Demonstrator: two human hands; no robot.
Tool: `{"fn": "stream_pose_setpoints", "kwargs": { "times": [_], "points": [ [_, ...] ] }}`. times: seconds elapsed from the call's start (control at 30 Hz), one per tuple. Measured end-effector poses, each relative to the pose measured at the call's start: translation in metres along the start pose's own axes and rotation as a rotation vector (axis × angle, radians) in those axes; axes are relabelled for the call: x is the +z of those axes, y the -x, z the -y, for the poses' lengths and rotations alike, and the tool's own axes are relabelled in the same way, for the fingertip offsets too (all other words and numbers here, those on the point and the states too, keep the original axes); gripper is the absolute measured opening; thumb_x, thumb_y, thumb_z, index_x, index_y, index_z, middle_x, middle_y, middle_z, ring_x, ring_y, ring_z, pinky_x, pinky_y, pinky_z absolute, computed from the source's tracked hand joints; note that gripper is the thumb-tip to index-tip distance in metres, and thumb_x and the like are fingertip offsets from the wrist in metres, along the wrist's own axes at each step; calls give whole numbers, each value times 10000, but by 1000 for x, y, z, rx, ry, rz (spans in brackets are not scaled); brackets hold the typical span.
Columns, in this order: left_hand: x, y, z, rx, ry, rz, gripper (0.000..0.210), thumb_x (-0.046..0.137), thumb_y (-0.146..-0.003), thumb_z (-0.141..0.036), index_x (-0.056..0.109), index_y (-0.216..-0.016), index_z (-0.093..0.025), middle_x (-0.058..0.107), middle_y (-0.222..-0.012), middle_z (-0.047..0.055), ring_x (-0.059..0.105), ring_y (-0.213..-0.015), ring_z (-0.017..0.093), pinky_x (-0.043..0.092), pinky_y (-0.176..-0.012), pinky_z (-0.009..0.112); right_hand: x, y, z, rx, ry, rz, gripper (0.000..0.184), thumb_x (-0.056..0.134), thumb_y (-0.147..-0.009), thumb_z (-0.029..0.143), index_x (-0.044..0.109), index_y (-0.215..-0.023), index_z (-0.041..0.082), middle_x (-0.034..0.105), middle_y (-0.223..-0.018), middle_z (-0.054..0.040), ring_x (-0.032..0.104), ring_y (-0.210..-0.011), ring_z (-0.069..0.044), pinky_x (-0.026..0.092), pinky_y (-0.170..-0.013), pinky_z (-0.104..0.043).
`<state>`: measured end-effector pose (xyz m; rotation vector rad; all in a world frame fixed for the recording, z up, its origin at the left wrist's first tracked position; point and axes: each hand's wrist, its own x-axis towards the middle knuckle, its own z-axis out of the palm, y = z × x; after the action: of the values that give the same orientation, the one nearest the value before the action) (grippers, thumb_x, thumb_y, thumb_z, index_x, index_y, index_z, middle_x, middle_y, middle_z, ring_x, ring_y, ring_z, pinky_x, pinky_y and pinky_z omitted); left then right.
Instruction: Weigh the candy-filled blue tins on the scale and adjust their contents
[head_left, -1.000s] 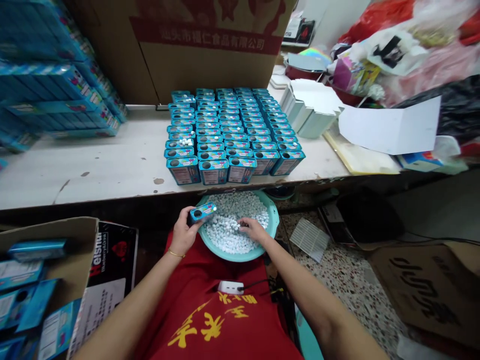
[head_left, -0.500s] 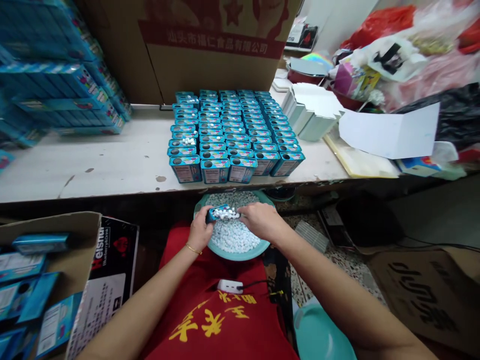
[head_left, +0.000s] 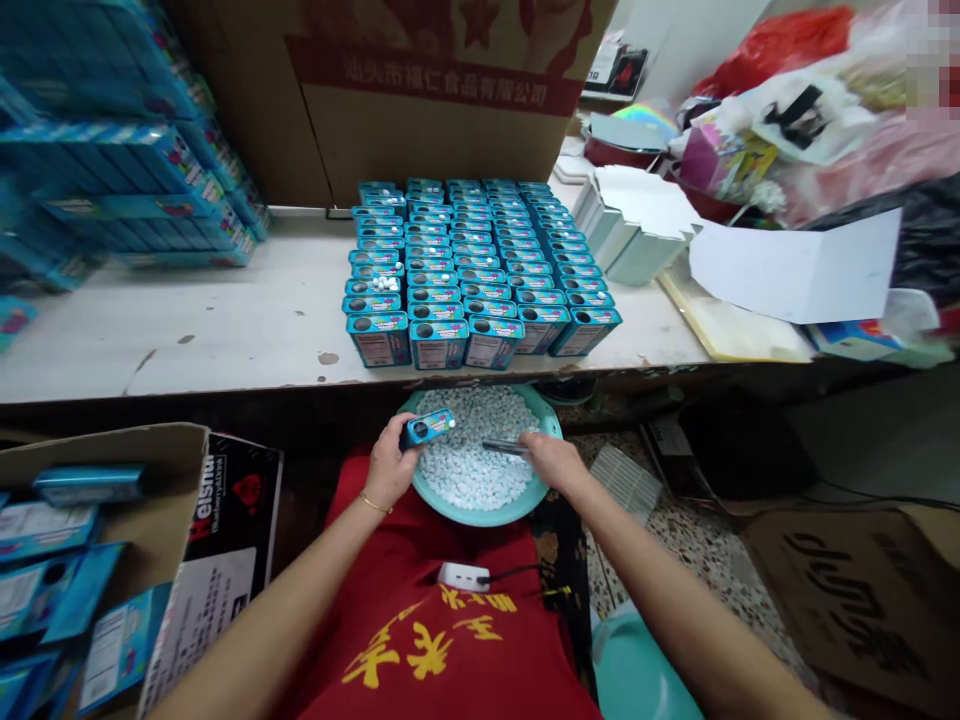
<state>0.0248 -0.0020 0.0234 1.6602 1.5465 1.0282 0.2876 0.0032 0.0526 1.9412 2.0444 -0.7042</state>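
At nine o'clock on the round turquoise plastic basin [head_left: 553, 425] of small white pellets [head_left: 472, 480], the left hand [head_left: 394, 458] pinches a small blue rectangular box [head_left: 429, 427] with a dark round opening, tilted over the rim. At three o'clock, the right hand [head_left: 556, 460] grips a slim dark tool [head_left: 505, 447] by one end, its other end above the pellets; an open gap separates tool and box.

At twelve o'clock, upright blue boxes [head_left: 466, 275] stand in tight rows on the white, chipped desk [head_left: 277, 310], the nearest just beside its front edge. Bare desktop stretches at ten o'clock; white folded card [head_left: 637, 225] crowds the rows at one o'clock. Between eight and nine, an open brown cardboard carton [head_left: 169, 470] holds more blue boxes.
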Motion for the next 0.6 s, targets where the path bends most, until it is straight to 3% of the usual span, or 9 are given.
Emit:
{"fn": "stream_pose_setpoints", "kwargs": {
  "times": [0.13,0.27,0.4,0.5,0.6],
  "points": [
    [-8,0,2,3,3,-30,346,550,-688,-166,481,-1024,-212,564,-962,25,531,-877,164,405,-805,299,61,-39,23,-30,-166,-4,291,467,-812,220,549,-1091,225,612,-1045,-73,559,-971,-204,396,-788,-288],
    [-15,-1,5,-19,3,-57,339,569,-703,-229,479,-1030,-214,557,-946,21,528,-848,155,410,-785,290,82,-54,39,-109,-366,-30,320,502,-790,232,547,-1104,198,611,-1055,-51,561,-952,-169,408,-789,-246],
    [-18,-3,10,-35,20,-93,359,580,-701,-271,474,-1039,-218,553,-946,22,530,-838,159,415,-785,301,65,-40,18,-201,-506,-54,315,523,-753,198,565,-1063,161,637,-937,-31,573,-841,-143,422,-755,-234],
    [-13,-4,9,-32,23,-95,358,576,-698,-261,475,-1038,-217,553,-945,24,531,-843,162,413,-792,306,35,-17,4,-289,-608,-96,300,528,-743,211,582,-1031,149,636,-857,-25,566,-780,-142,423,-724,-247],
    [-3,-2,3,-17,16,-53,352,555,-694,-206,478,-1037,-209,557,-955,27,529,-866,165,408,-809,309,-2,6,6,-361,-595,-124,296,512,-767,246,582,-1042,159,640,-872,-24,567,-802,-144,416,-741,-254]
  ]
}}
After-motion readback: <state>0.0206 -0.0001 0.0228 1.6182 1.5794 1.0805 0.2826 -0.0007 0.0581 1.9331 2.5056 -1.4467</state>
